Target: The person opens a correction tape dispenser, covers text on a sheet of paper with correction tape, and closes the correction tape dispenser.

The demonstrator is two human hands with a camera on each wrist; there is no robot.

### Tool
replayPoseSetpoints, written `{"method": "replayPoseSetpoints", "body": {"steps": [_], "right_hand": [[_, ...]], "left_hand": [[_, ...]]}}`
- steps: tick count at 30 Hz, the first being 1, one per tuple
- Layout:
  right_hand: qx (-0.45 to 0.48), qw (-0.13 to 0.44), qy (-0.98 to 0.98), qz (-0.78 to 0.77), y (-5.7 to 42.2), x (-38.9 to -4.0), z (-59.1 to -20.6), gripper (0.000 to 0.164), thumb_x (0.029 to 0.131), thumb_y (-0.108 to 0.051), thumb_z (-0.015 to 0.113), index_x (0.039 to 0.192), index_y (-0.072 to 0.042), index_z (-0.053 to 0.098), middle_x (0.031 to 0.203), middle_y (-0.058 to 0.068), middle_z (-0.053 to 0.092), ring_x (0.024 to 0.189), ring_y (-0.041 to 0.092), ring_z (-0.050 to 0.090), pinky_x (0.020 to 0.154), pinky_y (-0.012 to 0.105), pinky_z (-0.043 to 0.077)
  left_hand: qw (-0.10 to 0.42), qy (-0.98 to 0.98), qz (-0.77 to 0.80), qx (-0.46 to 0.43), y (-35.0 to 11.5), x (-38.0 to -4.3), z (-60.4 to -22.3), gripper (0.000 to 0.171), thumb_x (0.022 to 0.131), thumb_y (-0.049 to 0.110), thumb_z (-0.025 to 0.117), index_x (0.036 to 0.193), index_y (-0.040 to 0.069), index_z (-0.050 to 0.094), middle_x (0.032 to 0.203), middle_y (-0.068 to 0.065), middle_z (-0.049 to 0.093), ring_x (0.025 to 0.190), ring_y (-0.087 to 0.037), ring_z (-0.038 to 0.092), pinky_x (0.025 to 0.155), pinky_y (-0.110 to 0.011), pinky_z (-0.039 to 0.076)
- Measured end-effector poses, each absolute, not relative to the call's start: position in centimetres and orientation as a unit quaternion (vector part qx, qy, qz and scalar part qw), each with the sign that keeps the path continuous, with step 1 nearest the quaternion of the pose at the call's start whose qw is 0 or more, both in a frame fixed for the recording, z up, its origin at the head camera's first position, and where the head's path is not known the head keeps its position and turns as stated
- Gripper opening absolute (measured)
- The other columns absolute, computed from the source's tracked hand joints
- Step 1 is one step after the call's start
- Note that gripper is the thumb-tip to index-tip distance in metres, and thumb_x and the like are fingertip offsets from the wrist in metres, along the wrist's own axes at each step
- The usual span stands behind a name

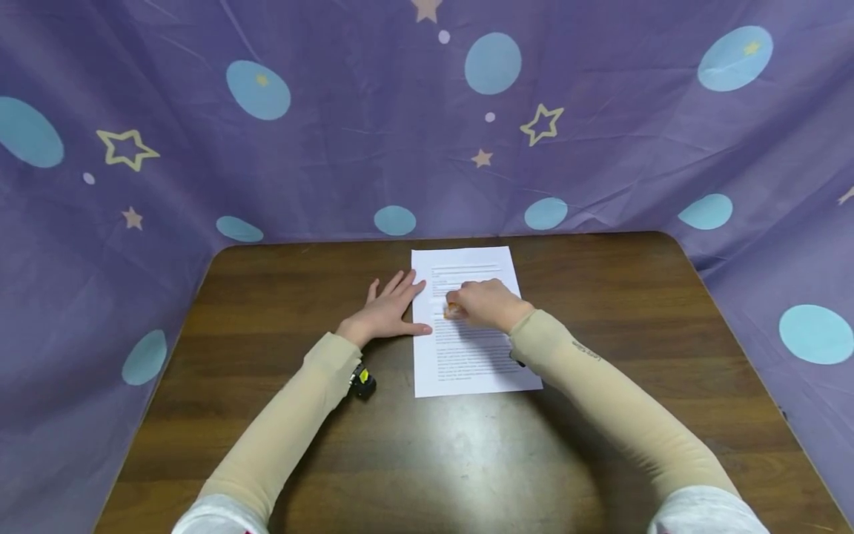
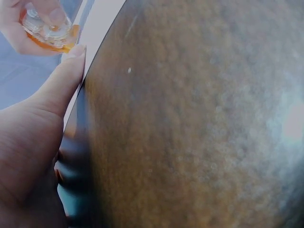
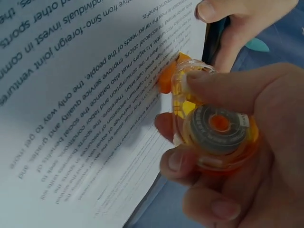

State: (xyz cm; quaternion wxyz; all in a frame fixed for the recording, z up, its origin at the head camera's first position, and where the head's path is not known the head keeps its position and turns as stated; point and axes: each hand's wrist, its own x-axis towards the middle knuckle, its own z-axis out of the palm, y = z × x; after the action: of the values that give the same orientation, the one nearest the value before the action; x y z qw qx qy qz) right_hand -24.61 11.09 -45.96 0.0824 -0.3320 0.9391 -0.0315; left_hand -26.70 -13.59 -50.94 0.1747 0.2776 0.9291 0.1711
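A white sheet of printed paper (image 1: 430,374) lies on the wooden table. My right hand (image 1: 490,302) grips an orange, see-through correction tape (image 3: 219,123) with a grey reel inside, thumb on one side and fingers curled round the other. Its orange tip meets the printed text near the left half of the page, above the middle. My left hand (image 1: 383,313) lies with fingers spread at the sheet's left edge, fingertips and thumb touching the paper. In the left wrist view, the correction tape appears just beyond my left thumb (image 2: 59,80).
The brown wooden table (image 1: 280,326) surrounds the sheet. A purple curtain (image 1: 333,133) with blue spots and stars hangs behind it and along both sides. A small black device (image 1: 363,382) is at my left wrist.
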Motion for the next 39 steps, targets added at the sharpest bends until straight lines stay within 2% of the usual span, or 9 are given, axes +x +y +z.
{"method": "replayPoseSetpoints", "body": {"steps": [4,9,16,26,33,39], "right_hand": [[-0.324,0.07,0.942,-0.046,11.8,-24.8,-45.6,0.009,0.097,-0.014,0.07,0.106,-0.014,0.07,0.085,0.004,0.064,0.068,0.017,0.055,0.06,0.04,0.052],[-0.32,0.05,0.944,-0.058,13.0,-25.0,-45.2,0.007,0.097,-0.015,0.072,0.105,-0.015,0.072,0.084,0.003,0.066,0.07,0.017,0.057,0.061,0.039,0.053],[-0.31,0.057,0.947,-0.061,14.1,-24.8,-45.4,0.006,0.097,-0.018,0.073,0.103,-0.016,0.071,0.081,0.001,0.064,0.071,0.017,0.057,0.06,0.042,0.053],[-0.327,0.06,0.94,-0.068,14.4,-24.4,-45.8,0.011,0.096,-0.029,0.077,0.1,-0.019,0.074,0.081,0.001,0.063,0.073,0.018,0.058,0.063,0.045,0.054],[-0.333,0.064,0.938,-0.066,14.4,-24.2,-46.1,0.016,0.095,-0.035,0.078,0.1,-0.019,0.075,0.082,0.0,0.063,0.075,0.019,0.061,0.066,0.046,0.056],[-0.333,0.067,0.938,-0.065,14.4,-24.3,-46.4,0.015,0.095,-0.033,0.078,0.098,-0.019,0.074,0.081,0.0,0.063,0.074,0.019,0.06,0.067,0.046,0.055]], "left_hand": [[0.172,0.929,0.174,0.276,-13.5,-26.6,-50.9,0.103,0.092,0.062,0.07,0.168,0.013,0.02,0.175,-0.014,0.001,0.161,-0.034,-0.004,0.12,-0.07,-0.006],[0.171,0.932,0.169,0.273,-13.3,-26.5,-50.7,0.102,0.092,0.061,0.072,0.168,0.014,0.021,0.175,-0.013,0.002,0.161,-0.033,-0.004,0.12,-0.07,-0.005],[0.177,0.925,0.19,0.278,-13.3,-26.6,-50.9,0.098,0.092,0.058,0.074,0.166,0.014,0.027,0.174,-0.018,0.001,0.161,-0.036,-0.005,0.12,-0.071,-0.006],[0.176,0.927,0.185,0.276,-13.3,-26.7,-50.9,0.096,0.092,0.06,0.072,0.166,0.016,0.029,0.175,-0.015,0.0,0.161,-0.033,-0.006,0.12,-0.07,-0.007],[0.176,0.925,0.188,0.278,-13.5,-26.7,-51.1,0.098,0.092,0.062,0.071,0.166,0.016,0.028,0.175,-0.015,0.0,0.161,-0.033,-0.007,0.12,-0.07,-0.007],[0.176,0.928,0.178,0.276,-13.4,-26.7,-50.9,0.105,0.087,0.065,0.075,0.167,0.018,0.026,0.175,-0.013,-0.001,0.161,-0.033,-0.006,0.12,-0.07,-0.007]]}}
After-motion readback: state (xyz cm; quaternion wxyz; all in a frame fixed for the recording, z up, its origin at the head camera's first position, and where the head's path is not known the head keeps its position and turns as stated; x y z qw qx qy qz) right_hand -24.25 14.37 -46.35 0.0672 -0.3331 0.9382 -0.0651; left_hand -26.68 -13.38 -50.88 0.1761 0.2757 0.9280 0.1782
